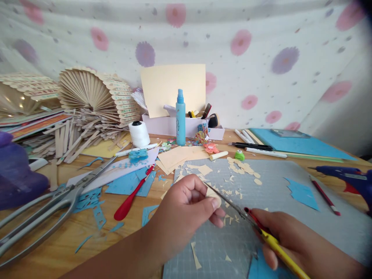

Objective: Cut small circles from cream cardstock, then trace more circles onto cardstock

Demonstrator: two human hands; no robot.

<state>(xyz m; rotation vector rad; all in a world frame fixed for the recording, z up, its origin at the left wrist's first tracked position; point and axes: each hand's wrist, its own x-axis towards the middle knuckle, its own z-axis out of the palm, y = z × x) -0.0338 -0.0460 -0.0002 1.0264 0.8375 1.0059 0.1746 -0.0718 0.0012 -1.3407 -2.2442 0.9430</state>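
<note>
My left hand (194, 201) pinches a small cream paper piece (213, 197) between thumb and fingers, above the grey cutting mat (279, 190). In my right hand (296, 236) is a pair of scissors (244, 214) with red and yellow handles. Their narrow blades point up and left, with the tips at the edge of the paper piece. Cream paper scraps (228, 192) are scattered on the mat around my hands. Farther back on it lie several cut cream ovals (244, 166). Part of my right hand's grip is hidden behind the handles.
Large metal scissors (69, 193) and a red-handled tool (130, 201) lie at left among blue paper scraps (99, 217). A blue spray bottle (180, 120) and thread spool (138, 134) stand behind. At right are a glue gun (343, 174), a pencil (324, 195) and blue paper (302, 193).
</note>
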